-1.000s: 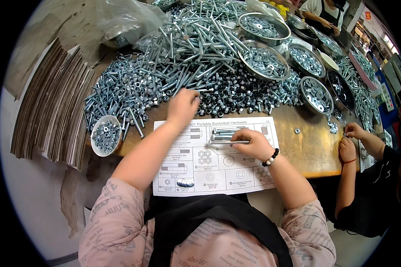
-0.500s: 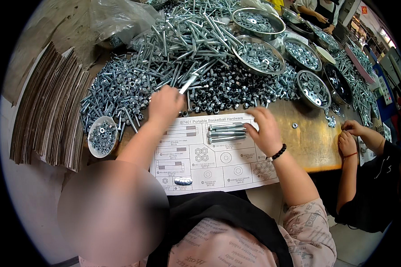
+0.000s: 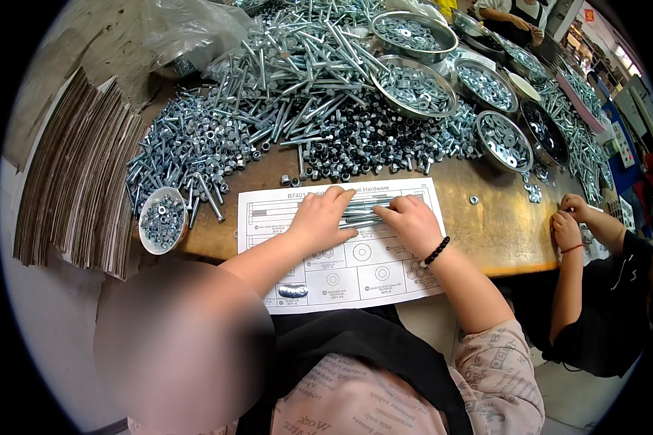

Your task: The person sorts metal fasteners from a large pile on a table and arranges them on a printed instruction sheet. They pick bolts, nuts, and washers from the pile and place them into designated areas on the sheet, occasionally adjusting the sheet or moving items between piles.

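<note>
A bundle of long silver bolts [image 3: 366,211] lies side by side on the upper part of a printed paper sheet [image 3: 345,284]. My left hand [image 3: 321,220] is closed around the bolts' left ends, fingers at the far side and thumb at the near side. At their right ends my right hand [image 3: 416,228] grips with bent fingers and thumb. The hands hide both ends of the bundle. An overlapping row of silver washers [image 3: 293,291] rests near the sheet's lower left corner.
Beyond the sheet spreads a big heap of loose bolts [image 3: 290,80] and black-centred nuts [image 3: 377,138]. Metal bowls of washers [image 3: 502,141] stand at the right, a white bowl of nuts [image 3: 163,221] at the left. Cardboard sheets [image 3: 76,174] are stacked far left; a co-worker's hands [image 3: 569,217] are at the right.
My left hand has come back from the heap, where it held a bolt, to the left ends of the bundle. My right hand has stayed at the right ends.
</note>
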The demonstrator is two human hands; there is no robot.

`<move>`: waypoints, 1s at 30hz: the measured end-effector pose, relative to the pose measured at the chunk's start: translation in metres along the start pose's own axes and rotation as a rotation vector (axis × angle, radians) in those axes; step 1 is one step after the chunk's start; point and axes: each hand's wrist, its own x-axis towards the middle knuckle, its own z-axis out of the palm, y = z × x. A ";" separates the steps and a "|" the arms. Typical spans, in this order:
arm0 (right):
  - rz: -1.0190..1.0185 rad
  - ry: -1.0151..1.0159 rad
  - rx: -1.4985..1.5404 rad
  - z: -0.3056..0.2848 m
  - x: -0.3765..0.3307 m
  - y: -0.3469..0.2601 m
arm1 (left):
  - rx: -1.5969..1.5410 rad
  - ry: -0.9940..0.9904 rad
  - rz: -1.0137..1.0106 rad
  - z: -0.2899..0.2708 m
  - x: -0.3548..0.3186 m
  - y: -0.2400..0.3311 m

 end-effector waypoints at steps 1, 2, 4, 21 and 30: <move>-0.016 0.015 -0.022 0.001 -0.001 -0.001 | 0.002 0.003 0.000 0.001 0.000 0.002; -0.027 0.010 -0.048 0.002 -0.001 0.003 | 0.004 0.005 0.001 0.002 0.001 0.003; 0.243 0.167 0.344 0.015 -0.003 0.011 | 0.015 -0.007 -0.021 0.004 0.003 0.005; 0.583 0.347 0.343 0.011 0.015 0.077 | 0.104 0.001 -0.123 0.007 0.013 0.022; 0.780 0.312 0.141 0.009 0.019 0.145 | 0.044 0.094 0.028 -0.007 0.036 0.021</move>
